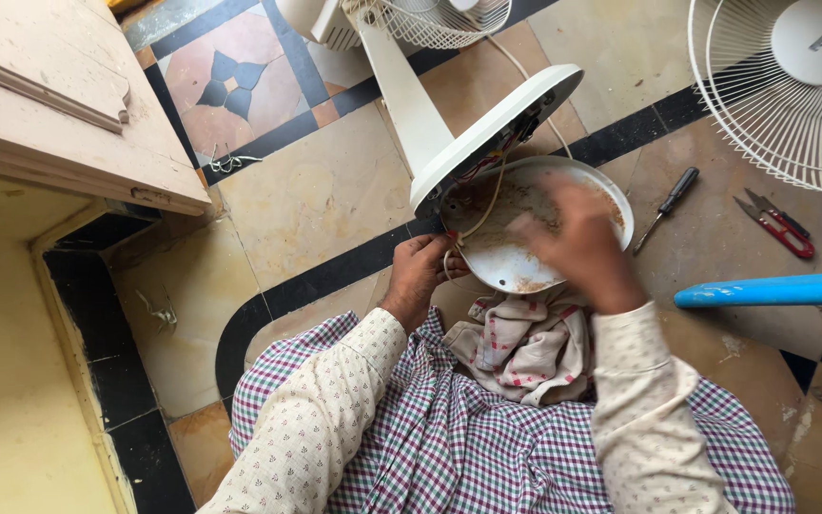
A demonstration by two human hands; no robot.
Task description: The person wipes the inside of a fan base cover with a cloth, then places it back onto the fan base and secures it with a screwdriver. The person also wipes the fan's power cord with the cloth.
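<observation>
A white fan lies tipped on the floor, its round base [487, 133] tilted up and opened. Below it sits the round bottom cover plate [501, 262], rusty and dirty inside. My left hand [420, 276] grips the near edge of this plate, by a white cable [487, 205] that runs out of the base. My right hand [577, 243] is blurred and rests flat inside the plate, fingers spread. A patterned cloth [525, 347] lies on my lap under the plate.
A black-handled screwdriver [670, 202] and red-handled cutters [780, 227] lie on the tiled floor at right. A second fan grille [782, 95] is at top right, a blue pipe [773, 288] at right, a wooden cabinet [59, 105] at left.
</observation>
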